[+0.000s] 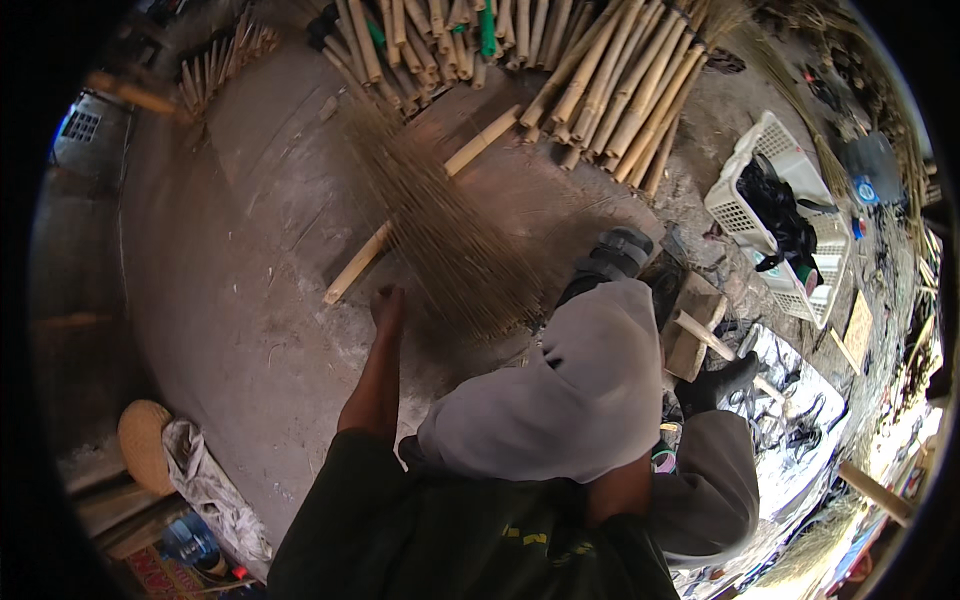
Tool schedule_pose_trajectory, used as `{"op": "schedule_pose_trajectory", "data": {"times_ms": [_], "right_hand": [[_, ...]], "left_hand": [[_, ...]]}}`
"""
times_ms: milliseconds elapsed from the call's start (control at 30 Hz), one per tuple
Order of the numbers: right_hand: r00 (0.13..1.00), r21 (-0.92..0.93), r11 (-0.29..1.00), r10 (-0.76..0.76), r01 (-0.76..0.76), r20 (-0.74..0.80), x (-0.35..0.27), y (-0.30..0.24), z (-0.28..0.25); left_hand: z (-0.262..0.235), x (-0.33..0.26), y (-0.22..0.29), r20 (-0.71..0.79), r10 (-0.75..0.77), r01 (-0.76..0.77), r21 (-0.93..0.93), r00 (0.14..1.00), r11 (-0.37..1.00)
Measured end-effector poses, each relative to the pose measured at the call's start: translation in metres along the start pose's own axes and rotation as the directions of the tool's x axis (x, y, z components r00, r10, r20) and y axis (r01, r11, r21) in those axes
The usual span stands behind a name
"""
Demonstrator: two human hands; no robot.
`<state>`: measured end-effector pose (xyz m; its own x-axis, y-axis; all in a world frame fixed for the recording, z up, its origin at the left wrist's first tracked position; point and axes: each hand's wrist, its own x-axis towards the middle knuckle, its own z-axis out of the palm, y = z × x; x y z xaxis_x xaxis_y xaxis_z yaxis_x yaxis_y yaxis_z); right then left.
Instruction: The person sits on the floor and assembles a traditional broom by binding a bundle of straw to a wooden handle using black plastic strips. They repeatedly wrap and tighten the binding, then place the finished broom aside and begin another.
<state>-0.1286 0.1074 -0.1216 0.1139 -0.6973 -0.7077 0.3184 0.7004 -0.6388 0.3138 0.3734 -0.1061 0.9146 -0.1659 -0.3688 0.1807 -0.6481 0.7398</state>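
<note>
A fan-shaped bundle of thin brown bristles, like a broom head, lies on the floor in front of me. It crosses over a bamboo pole, whose two ends stick out on either side. My left hand is closed, near the pole's lower end and just left of the bristles. Whatever its fingers may hold is hidden. My right forearm passes behind my raised knee, which hides my right hand.
Many bamboo-handled bundles are piled at the far side. On the right stand a white plastic crate with black strips, a wooden block and a reflective sheet. A woven hat and pale cloth lie lower left.
</note>
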Motion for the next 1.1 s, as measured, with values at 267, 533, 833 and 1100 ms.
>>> {"op": "schedule_pose_trajectory", "data": {"times_ms": [267, 533, 833, 1100], "right_hand": [[0.898, -0.577, 0.69, -0.372, 0.436, 0.233, 0.021, 0.019, -0.053], [0.91, -0.62, 0.672, -0.364, 0.404, 0.198, 0.011, 0.014, -0.057], [0.903, -0.653, 0.634, -0.374, 0.414, 0.21, 0.005, 0.015, -0.058], [0.895, -0.681, 0.594, -0.382, 0.428, 0.229, -0.001, 0.016, -0.057]], "left_hand": [[0.041, 0.018, 0.041, 0.084, -0.098, 0.109, -0.141, 0.992, 0.984], [0.059, 0.032, 0.03, 0.296, -0.266, 0.341, -0.24, 0.917, 0.909], [0.044, 0.022, 0.023, 0.542, -0.257, 0.562, -0.53, 0.8, 0.635], [0.06, 0.02, 0.034, 0.422, -0.209, 0.388, -0.4, 0.882, 0.83]]}}
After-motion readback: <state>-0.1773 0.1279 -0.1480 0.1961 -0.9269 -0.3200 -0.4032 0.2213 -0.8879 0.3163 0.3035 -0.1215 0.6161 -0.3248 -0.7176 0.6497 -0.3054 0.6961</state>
